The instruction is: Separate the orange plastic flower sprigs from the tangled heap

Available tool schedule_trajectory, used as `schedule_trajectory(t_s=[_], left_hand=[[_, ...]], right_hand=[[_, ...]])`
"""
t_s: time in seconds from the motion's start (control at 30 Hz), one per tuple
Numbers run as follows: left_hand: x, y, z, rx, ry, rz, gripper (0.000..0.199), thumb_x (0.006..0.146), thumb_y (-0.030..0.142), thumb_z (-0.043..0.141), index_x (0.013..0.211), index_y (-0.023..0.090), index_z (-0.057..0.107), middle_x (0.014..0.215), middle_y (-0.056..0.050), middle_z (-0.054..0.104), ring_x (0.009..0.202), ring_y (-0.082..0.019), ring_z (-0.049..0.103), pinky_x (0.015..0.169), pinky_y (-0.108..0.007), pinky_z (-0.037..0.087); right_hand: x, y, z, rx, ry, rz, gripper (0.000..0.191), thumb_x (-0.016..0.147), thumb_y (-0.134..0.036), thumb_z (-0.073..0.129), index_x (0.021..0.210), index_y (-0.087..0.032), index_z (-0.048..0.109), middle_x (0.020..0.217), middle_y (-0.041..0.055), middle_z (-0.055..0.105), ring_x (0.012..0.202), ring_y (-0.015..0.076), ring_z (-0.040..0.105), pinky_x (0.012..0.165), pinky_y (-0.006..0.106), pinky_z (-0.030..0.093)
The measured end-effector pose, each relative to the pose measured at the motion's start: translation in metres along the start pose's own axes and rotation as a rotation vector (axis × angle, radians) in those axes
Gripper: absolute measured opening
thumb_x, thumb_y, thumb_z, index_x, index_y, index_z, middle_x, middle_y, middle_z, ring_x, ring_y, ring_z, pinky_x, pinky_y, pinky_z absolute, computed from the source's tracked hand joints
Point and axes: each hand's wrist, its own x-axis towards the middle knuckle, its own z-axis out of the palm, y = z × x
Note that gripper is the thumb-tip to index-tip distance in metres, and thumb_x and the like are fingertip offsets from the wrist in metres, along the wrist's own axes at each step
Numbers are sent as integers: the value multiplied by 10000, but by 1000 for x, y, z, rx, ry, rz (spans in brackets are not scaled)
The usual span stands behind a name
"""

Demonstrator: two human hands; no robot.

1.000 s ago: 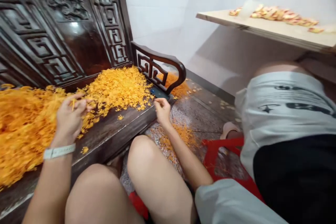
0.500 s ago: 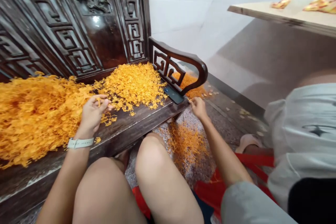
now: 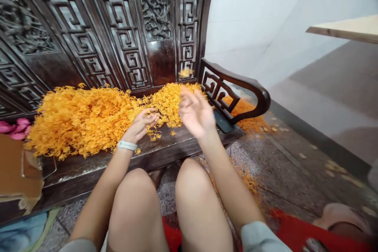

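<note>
My left hand (image 3: pixel 141 125), with a pale watch band on the wrist, hovers at the right edge of a large heap of orange-yellow plastic flower pieces (image 3: pixel 85 120). Its thumb and fingers are curled close together; whatever lies between them is too small to make out. Blurred by motion, my right hand (image 3: pixel 197 113) is raised with fingers spread and nothing in it. Just above its fingertips a yellow flower piece (image 3: pixel 186 73) is in the air. Behind that hand lies a smaller, brighter pile of yellow flower pieces (image 3: pixel 168 100), partly hidden by it.
Both piles rest on a dark carved wooden bench (image 3: pixel 174 147) with a curved armrest (image 3: pixel 251 84). Beside the armrest lies a dark phone (image 3: pixel 223 122). More orange strands (image 3: pixel 248 112) lie on the floor. At left are a cardboard box (image 3: pixel 17 169) and pink items (image 3: pixel 19 127).
My right hand has moved from beyond the bench's front corner to over the smaller pile and has opened; a flower piece is now airborne. The view has swung left.
</note>
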Motion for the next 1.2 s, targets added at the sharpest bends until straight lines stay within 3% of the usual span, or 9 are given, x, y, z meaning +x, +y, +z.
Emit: schedule_trajectory(t_s=[0.03,0.1,0.27,0.43,0.6,0.77,0.87,1.0,1.2], left_hand=[[-2,-1,-2,-4,5,13,457,744,59,862,1150,172,685,1026,-72,786,923,-130,770,838,-205,623],[-7,0,-6,-10,12,51,459,749,84,878,1157,173,686,1025,-68,787,907,-127,768,839,-209,623],[-10,9,0,-72,-16,127,469,753,78,872,1157,203,672,1072,-67,787,888,-119,756,828,-212,611],[-14,16,13,-239,-145,236,469,746,71,847,1124,251,636,1218,-48,751,963,-103,728,892,-212,584],[-15,16,23,-13,-295,246,497,694,169,926,1122,230,680,1106,-26,706,773,-102,675,692,-215,562],[10,34,41,283,-380,299,403,825,405,893,1106,194,696,961,-38,715,609,-67,528,532,-192,422],[31,39,42,285,-359,379,397,872,544,829,917,192,651,718,-2,655,476,-54,391,450,-204,285],[53,16,23,174,-246,454,463,856,633,808,803,199,654,568,41,484,454,-66,337,449,-223,249],[72,-22,-11,180,-28,509,431,880,640,776,850,216,711,573,38,434,500,-109,365,491,-250,279]], right_hand=[[9,13,-2,23,176,73,103,923,-308,742,965,-224,697,774,-13,691,551,69,507,502,158,446],[16,33,-8,57,322,230,198,871,-181,719,1068,-175,702,758,-18,677,527,57,463,474,156,407],[1,52,-20,-80,391,218,207,786,-159,725,992,-138,707,626,-56,585,472,51,411,436,168,331],[-3,62,-15,-331,330,325,381,847,-454,770,1080,-159,708,776,0,690,527,80,503,453,204,373],[7,63,-11,-452,402,8,412,830,-470,828,1135,-225,700,869,-22,645,579,65,487,497,216,383],[55,48,-8,-699,345,-180,361,839,-464,833,1053,-221,674,941,22,683,691,96,553,608,255,493],[86,44,-6,-778,322,-257,379,808,-459,868,991,-222,636,976,40,701,843,138,628,703,272,568],[91,60,-23,-824,259,-232,298,792,-371,881,957,-224,679,1012,37,699,944,151,645,819,294,607],[70,81,-63,-947,313,-57,181,745,-237,877,764,-195,702,720,-8,608,689,116,541,645,261,489]])
